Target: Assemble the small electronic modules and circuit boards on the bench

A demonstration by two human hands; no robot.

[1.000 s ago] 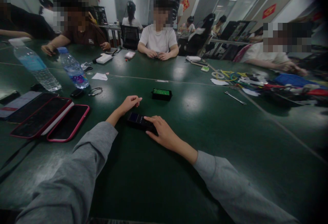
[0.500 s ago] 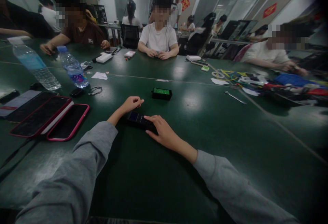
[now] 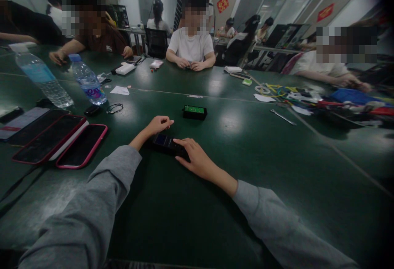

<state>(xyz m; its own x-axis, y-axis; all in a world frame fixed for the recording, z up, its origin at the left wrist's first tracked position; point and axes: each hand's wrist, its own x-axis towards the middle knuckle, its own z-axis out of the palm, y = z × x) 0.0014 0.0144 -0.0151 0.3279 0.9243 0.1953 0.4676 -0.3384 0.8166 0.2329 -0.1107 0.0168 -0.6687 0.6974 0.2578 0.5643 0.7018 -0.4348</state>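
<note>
A black handheld device with a small screen and a row of buttons (image 3: 163,141) lies on the table in front of me. My right hand (image 3: 193,156) rests over its right end, index finger on the buttons and thumb along the near edge. Just beyond the device's left end is my left hand (image 3: 158,124), its fingers curled in loosely and nothing visible in them. Farther off sits an open black case with a green circuit board (image 3: 194,112), touched by neither hand.
Phones, one in a pink case (image 3: 81,146), lie at the left below two water bottles (image 3: 88,81). A wrench (image 3: 283,117) and a heap of cables (image 3: 277,90) are on the right of the green table (image 3: 172,219). Several people sit around it.
My hands and the device stay practically where they were. Only a slight shift of the camera view shows, along with small movements of people in the background.
</note>
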